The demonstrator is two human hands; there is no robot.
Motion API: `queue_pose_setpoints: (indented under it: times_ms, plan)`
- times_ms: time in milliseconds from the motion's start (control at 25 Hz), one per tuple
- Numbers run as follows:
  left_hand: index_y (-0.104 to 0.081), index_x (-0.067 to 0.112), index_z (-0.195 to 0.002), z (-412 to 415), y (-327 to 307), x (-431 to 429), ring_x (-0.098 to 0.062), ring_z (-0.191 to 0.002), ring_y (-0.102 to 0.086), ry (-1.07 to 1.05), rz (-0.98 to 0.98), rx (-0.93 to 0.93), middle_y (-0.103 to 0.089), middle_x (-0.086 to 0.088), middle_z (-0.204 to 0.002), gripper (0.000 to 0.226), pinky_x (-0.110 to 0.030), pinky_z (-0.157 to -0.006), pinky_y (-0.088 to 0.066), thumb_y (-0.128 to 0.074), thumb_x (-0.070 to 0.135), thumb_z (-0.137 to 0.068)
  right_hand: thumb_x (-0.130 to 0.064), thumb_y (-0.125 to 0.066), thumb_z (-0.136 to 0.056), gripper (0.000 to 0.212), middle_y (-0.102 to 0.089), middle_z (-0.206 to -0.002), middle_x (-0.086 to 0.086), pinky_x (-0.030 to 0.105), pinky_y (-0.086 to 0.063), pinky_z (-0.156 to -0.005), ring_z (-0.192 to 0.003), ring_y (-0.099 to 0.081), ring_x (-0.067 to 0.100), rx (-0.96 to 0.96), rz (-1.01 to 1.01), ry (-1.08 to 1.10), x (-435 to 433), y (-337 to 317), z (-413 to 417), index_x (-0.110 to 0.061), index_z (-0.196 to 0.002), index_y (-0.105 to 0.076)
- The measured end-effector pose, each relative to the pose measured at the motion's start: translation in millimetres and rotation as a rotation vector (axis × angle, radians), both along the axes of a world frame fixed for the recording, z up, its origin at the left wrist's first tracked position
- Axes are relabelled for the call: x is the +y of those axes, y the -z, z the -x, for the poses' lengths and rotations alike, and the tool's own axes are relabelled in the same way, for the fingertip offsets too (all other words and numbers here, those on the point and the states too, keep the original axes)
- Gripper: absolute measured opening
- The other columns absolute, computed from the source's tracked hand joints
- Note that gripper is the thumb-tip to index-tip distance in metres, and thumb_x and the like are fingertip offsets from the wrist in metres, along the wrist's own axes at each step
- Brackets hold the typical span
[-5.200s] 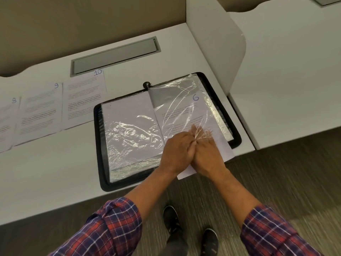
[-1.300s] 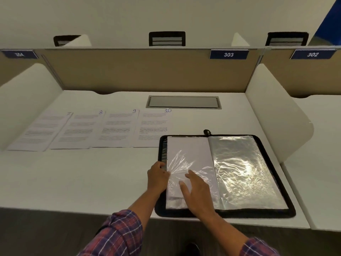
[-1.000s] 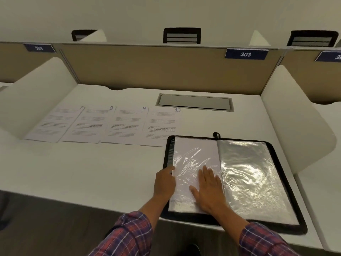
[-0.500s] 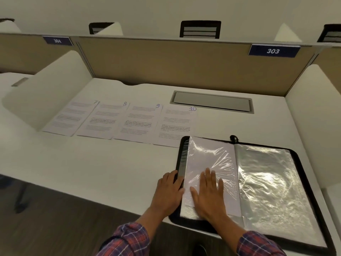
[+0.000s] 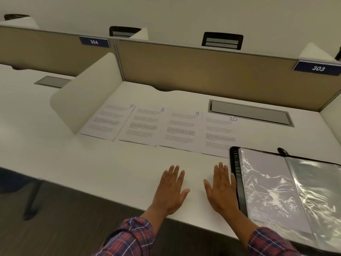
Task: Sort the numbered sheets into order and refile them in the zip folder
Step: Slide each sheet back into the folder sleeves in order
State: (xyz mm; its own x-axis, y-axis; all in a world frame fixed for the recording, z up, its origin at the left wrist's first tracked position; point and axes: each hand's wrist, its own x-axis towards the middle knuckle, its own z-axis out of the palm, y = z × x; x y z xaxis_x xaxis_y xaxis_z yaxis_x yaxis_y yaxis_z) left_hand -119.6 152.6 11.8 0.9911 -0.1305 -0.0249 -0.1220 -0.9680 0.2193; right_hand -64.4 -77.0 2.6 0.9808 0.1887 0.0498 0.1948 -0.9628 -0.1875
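Sheets numbered 7 (image 5: 108, 122), 8 (image 5: 143, 127), 9 (image 5: 181, 131) and 10 (image 5: 218, 135) lie in a row across the white desk, each with printed text. The black zip folder (image 5: 237, 183) lies open at the right, with a white sheet in its left clear sleeve (image 5: 267, 187) and a shiny sleeve on the right. My left hand (image 5: 170, 191) hovers flat and open over the bare desk. My right hand (image 5: 222, 191) is also open, its little finger beside the folder's left edge. Neither hand holds anything.
A white side divider (image 5: 86, 93) stands left of sheet 7. A grey cable hatch (image 5: 249, 112) is set into the desk behind sheet 10. A tan back panel (image 5: 203, 69) carries labels 304 and 303. The desk's front edge runs just below my wrists.
Both hands have come off the folder's left sleeve and moved left over the bare desk, fingers spread. The view has swung left, so the folder now sits at the right edge.
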Motion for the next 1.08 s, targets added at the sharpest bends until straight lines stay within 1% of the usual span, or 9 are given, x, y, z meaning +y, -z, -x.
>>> queue_pose_setpoints:
  times_ms: [120, 280, 360, 600, 680, 840, 880, 1000, 1080]
  plan:
    - [-0.007, 0.022, -0.166, 11, -3, 71, -0.028, -0.159, 0.012, -0.034, -0.033, -0.001, 0.011, -0.004, -0.172, 0.079, -0.048, -0.130, 0.002, -0.009, 0.070, -0.104, -0.066, -0.013, -0.105, 0.082, 0.013, -0.175, 0.006, 0.045, 0.011, -0.129, -0.161, 0.009, 0.026, 0.013, 0.015, -0.042, 74, -3, 5, -0.013, -0.167, -0.003]
    - [-0.020, 0.020, -0.165, 15, -5, 154, -0.030, -0.159, -0.003, -0.146, -0.053, 0.016, -0.005, -0.008, -0.172, 0.081, -0.052, -0.128, -0.012, -0.006, 0.070, -0.103, -0.065, -0.020, -0.106, 0.082, 0.003, -0.175, 0.009, 0.046, 0.002, -0.128, -0.161, -0.005, 0.031, 0.025, 0.019, -0.137, 169, -6, 4, -0.010, -0.167, -0.012]
    - [-0.025, 0.020, -0.164, 11, -3, 191, -0.031, -0.159, -0.009, -0.202, -0.063, 0.016, -0.012, -0.009, -0.172, 0.079, -0.051, -0.127, -0.016, -0.012, 0.070, -0.104, -0.065, -0.022, -0.106, 0.083, -0.001, -0.175, 0.010, 0.045, 0.001, -0.128, -0.160, -0.008, 0.031, 0.037, 0.025, -0.183, 214, -6, 0, -0.009, -0.166, -0.015]
    - [-0.030, 0.016, -0.163, -26, -2, 292, -0.030, -0.160, -0.010, -0.297, -0.067, 0.046, -0.019, -0.011, -0.171, 0.078, -0.045, -0.131, -0.003, -0.021, 0.067, -0.104, -0.067, -0.021, -0.106, 0.082, -0.010, -0.174, 0.010, 0.043, -0.005, -0.125, -0.159, -0.013, 0.031, 0.068, 0.015, -0.308, 332, -7, -34, -0.011, -0.166, -0.017]
    - [-0.032, 0.015, -0.162, -41, -3, 325, -0.031, -0.159, -0.013, -0.331, -0.075, 0.051, -0.022, -0.012, -0.171, 0.079, -0.046, -0.129, -0.008, -0.023, 0.066, -0.103, -0.067, -0.022, -0.107, 0.081, -0.013, -0.174, 0.009, 0.042, -0.005, -0.125, -0.158, -0.016, 0.031, 0.097, 0.001, -0.329, 364, -4, -48, -0.011, -0.165, -0.019]
    - [-0.044, 0.011, -0.156, -79, -7, 389, -0.035, -0.154, -0.032, -0.352, -0.083, 0.063, -0.038, -0.016, -0.164, 0.075, -0.047, -0.124, -0.020, -0.033, 0.060, -0.101, -0.062, -0.023, -0.108, 0.076, -0.018, -0.173, 0.010, 0.039, -0.005, -0.124, -0.157, -0.023, 0.029, 0.137, -0.044, -0.377, 422, -3, -69, -0.010, -0.164, -0.025]
    - [-0.044, 0.010, -0.155, -88, -6, 404, -0.035, -0.154, -0.032, -0.359, -0.093, 0.054, -0.037, -0.017, -0.164, 0.075, -0.046, -0.124, -0.018, -0.032, 0.059, -0.100, -0.060, -0.024, -0.108, 0.074, -0.023, -0.171, 0.011, 0.039, -0.005, -0.124, -0.156, -0.026, 0.029, 0.100, -0.037, -0.392, 434, -2, -73, -0.010, -0.163, -0.026]
    - [-0.035, 0.009, -0.159, -118, -15, 441, -0.035, -0.158, -0.021, -0.461, -0.009, 0.079, -0.026, -0.018, -0.168, 0.074, -0.045, -0.126, -0.010, -0.033, 0.056, -0.103, -0.057, -0.031, -0.107, 0.072, -0.030, -0.168, 0.011, 0.038, -0.004, -0.123, -0.155, -0.030, 0.028, 0.128, -0.083, -0.417, 470, -7, -90, -0.009, -0.161, -0.032]
    - [-0.025, 0.010, -0.163, -134, -16, 458, -0.036, -0.159, -0.012, -0.529, 0.016, 0.082, -0.016, -0.018, -0.171, 0.071, -0.044, -0.128, -0.007, -0.038, 0.052, -0.106, -0.057, -0.034, -0.106, 0.072, -0.034, -0.167, 0.011, 0.041, -0.010, -0.127, -0.154, -0.032, 0.028, 0.121, -0.090, -0.429, 489, -1, -94, -0.009, -0.159, -0.037]
